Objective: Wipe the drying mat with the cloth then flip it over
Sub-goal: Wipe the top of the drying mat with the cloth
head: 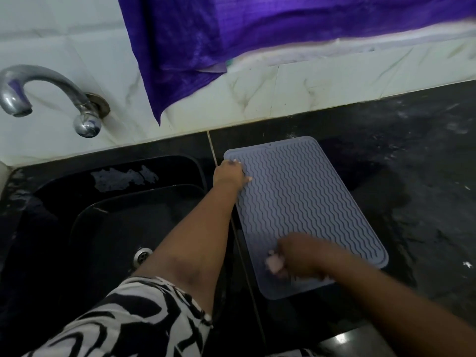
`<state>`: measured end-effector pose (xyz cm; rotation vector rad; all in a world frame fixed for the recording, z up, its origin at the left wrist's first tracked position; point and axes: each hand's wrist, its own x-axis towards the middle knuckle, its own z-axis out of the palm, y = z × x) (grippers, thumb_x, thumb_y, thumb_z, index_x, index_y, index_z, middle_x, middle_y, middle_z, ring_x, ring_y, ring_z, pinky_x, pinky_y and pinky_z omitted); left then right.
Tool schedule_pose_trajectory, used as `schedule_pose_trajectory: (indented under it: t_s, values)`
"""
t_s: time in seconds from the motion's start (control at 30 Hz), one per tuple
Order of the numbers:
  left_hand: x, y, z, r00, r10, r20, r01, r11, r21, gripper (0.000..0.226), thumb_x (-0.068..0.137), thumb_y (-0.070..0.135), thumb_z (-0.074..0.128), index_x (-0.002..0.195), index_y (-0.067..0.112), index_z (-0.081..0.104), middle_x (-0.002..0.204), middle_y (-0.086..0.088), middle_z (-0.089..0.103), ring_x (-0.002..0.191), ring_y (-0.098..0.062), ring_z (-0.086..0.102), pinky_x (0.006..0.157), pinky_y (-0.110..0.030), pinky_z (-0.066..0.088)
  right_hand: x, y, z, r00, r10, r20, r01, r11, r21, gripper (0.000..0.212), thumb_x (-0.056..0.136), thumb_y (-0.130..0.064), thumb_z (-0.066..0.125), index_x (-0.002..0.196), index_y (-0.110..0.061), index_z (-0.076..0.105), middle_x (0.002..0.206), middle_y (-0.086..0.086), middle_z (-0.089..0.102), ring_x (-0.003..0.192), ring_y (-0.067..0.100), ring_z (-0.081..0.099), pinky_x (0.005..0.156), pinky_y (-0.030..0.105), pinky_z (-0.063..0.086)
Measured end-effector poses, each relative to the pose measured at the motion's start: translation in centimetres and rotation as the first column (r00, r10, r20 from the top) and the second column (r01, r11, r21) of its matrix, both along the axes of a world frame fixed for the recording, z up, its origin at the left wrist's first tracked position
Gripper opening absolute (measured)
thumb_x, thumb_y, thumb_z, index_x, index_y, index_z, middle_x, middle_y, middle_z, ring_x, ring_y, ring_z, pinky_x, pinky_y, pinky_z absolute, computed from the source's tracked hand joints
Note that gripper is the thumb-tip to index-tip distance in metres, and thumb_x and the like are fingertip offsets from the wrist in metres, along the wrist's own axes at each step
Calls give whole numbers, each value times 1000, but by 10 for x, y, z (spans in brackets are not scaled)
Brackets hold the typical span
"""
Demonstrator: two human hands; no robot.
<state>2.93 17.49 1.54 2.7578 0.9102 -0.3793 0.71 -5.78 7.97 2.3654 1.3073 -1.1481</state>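
From the head camera, looking down, a grey drying mat [304,202] with wavy ridges lies flat on a dark stone table [412,176], its long side running away from the person and its left edge just beside the seam that borders a black sink [116,215]. The left hand [230,173] rests on the mat's far left corner, its fingers [238,163] laid fairly straight over the edge and pressing down, holding nothing curled inside them. The left forearm reaches across the sink's right side, and a black-and-white patterned sleeve [134,318] covers the upper arm at the bottom of the view. The right hand [296,256] is on the near part of the mat, blurred, with its fingers bunched around a small pale pink cloth [274,262] that touches the mat's surface near its lower left area; only a little of the cloth shows past the hand. A round metal drain [142,254] sits in the sink's floor. A curved chrome tap [46,91] comes out of the white marbled tile wall [283,88] above the sink's far left. A purple fabric [231,34] hangs down over the wall behind the table, one pointed corner reaching almost to the table's back edge.
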Motion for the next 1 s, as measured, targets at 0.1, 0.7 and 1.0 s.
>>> schedule_pose_trajectory:
  t_s: [0.1, 0.7, 1.0]
  values:
    - [-3, 4, 10, 988, -90, -122, 81, 994, -79, 100, 83, 61, 60, 155, 12, 10, 162, -9, 12, 146, -29, 19, 114, -43, 30, 46, 36, 25, 991, -124, 43, 113, 972, 208, 25, 88, -27, 60, 112, -21, 59, 101, -2, 59, 81, 13, 59, 65, 26, 50]
    - [-7, -17, 7, 988, -60, -145, 50, 996, -78, 100, 87, 58, 56, 155, 14, -2, 163, -9, -6, 150, -27, 1, 120, -48, -1, 14, -44, 4, 973, 184, -138, -190, 981, -29, 32, 90, -21, 54, 122, -18, 57, 127, 8, 58, 97, 22, 61, 79, 29, 56]
    - [-46, -76, -23, 986, 93, 137, -76, 990, -122, 50, 104, 26, 24, 153, 21, 19, 163, -2, 3, 150, -20, 5, 120, -45, -1, -2, -35, -65, 949, 253, 187, -308, 869, 387, 58, 97, -26, 43, 150, -27, 18, 162, 1, 9, 146, 28, 9, 119, 47, 4]
